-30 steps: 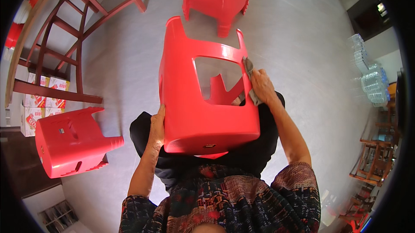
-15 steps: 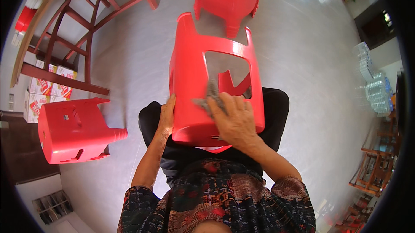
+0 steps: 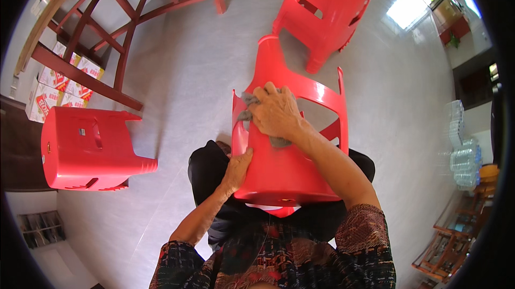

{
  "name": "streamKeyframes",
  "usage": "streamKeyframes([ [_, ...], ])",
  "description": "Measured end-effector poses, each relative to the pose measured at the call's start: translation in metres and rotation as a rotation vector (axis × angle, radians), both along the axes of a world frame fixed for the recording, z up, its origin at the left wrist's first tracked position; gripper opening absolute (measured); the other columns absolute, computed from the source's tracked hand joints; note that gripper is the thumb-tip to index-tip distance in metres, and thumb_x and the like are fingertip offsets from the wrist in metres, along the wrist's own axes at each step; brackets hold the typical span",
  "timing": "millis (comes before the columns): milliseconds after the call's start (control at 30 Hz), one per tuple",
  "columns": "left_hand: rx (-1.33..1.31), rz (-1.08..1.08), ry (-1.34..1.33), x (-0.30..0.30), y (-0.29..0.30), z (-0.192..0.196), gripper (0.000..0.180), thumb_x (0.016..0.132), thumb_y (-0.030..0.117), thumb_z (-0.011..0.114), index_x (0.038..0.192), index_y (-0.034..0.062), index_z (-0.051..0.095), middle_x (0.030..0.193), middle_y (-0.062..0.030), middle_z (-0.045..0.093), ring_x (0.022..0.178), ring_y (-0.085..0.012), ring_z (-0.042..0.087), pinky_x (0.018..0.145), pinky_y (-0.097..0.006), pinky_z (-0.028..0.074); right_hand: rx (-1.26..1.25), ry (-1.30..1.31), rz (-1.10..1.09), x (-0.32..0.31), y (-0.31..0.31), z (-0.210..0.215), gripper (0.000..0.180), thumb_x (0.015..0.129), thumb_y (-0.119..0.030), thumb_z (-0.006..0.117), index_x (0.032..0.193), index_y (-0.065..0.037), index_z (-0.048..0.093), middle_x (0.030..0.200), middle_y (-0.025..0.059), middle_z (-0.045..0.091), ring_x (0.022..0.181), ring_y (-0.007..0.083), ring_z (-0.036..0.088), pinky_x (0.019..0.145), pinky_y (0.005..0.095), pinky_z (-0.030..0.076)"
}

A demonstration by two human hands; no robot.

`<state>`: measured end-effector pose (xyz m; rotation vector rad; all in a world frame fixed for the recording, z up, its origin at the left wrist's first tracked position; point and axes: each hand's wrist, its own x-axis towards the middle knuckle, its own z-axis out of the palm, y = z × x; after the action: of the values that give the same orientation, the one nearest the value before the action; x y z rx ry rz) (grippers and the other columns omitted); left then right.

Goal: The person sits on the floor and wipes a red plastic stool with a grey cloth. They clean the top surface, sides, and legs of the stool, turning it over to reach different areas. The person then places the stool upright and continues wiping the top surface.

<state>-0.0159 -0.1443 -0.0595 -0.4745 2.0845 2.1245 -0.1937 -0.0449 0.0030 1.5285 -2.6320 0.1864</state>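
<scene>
A red plastic stool (image 3: 289, 173) lies tipped across my lap, its legs pointing away from me. My right hand (image 3: 276, 112) is closed over a crumpled grey cloth (image 3: 280, 142) and presses it on the stool's side, near the base of the far left leg. Parts of the cloth stick out beside the fingers. Gripping the stool's left edge near the seat end is my left hand (image 3: 237, 171), thumb on top; its other fingers are hidden behind the edge.
Another red stool (image 3: 91, 147) lies on its side to the left. A further red stool (image 3: 327, 10) stands ahead on the grey floor (image 3: 182, 69). Dark red wooden frames (image 3: 126, 37) and stacked cartons (image 3: 64, 82) are at far left. Clear plastic bottles (image 3: 465, 163) and wooden chairs (image 3: 445, 249) line the right.
My right hand has moved the cloth away from me and leftward over the stool's side. The stool on my lap has turned somewhat, and the whole view has shifted.
</scene>
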Motion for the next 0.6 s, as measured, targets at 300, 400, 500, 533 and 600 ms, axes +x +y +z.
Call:
streamKeyframes([
  [300, 0.078, 0.060, -0.103, 0.000, 0.002, -0.014, 0.050, 0.100, 0.042, 0.046, 0.082, -0.0012, 0.065, 0.066, -0.0084, 0.060, 0.065, -0.0119, 0.055, 0.063, -0.033, 0.046, 0.379, 0.021, -0.184, -0.112, -0.072, -0.046, 0.021, 0.084, -0.023, 0.055, 0.096, -0.017, 0.071, 0.116, 0.0043, 0.055, 0.112, 0.0249, 0.048, 0.086, 0.0487, 0.043],
  [400, 0.002, -0.029, -0.131, -0.003, -0.007, -0.016, 0.051, 0.098, 0.044, 0.047, 0.080, 0.0006, 0.067, 0.065, -0.0146, 0.062, 0.060, -0.0220, 0.062, 0.059, -0.036, 0.047, 0.386, 0.058, -0.266, -0.151, -0.085, -0.062, 0.022, 0.084, -0.025, 0.055, 0.100, -0.021, 0.071, 0.123, 0.0028, 0.053, 0.116, 0.0253, 0.047, 0.087, 0.0515, 0.043],
  [500, -0.036, -0.093, -0.134, -0.007, -0.014, -0.004, 0.051, 0.097, 0.044, 0.048, 0.076, 0.0011, 0.066, 0.064, -0.0191, 0.060, 0.059, -0.0337, 0.062, 0.056, -0.041, 0.045, 0.311, 0.114, -0.356, -0.183, -0.088, -0.078, 0.026, 0.086, -0.029, 0.055, 0.108, -0.026, 0.068, 0.132, 0.0012, 0.049, 0.122, 0.0251, 0.044, 0.088, 0.0552, 0.043],
  [533, -0.034, -0.083, -0.127, -0.007, -0.015, -0.003, 0.051, 0.097, 0.044, 0.048, 0.075, 0.0010, 0.065, 0.063, -0.0195, 0.059, 0.059, -0.0343, 0.062, 0.056, -0.041, 0.045, 0.275, 0.112, -0.399, -0.192, -0.088, -0.082, 0.027, 0.087, -0.030, 0.055, 0.111, -0.027, 0.066, 0.136, 0.0007, 0.047, 0.125, 0.0252, 0.043, 0.089, 0.0568, 0.043],
  [600, -0.027, -0.070, -0.105, -0.009, -0.016, -0.001, 0.052, 0.097, 0.044, 0.048, 0.073, 0.0008, 0.064, 0.062, -0.0203, 0.057, 0.059, -0.0355, 0.061, 0.055, -0.042, 0.044, 0.219, 0.030, -0.475, -0.206, -0.086, -0.085, 0.030, 0.089, -0.032, 0.054, 0.117, -0.029, 0.064, 0.142, 0.0003, 0.043, 0.130, 0.0254, 0.039, 0.091, 0.0599, 0.042],
])
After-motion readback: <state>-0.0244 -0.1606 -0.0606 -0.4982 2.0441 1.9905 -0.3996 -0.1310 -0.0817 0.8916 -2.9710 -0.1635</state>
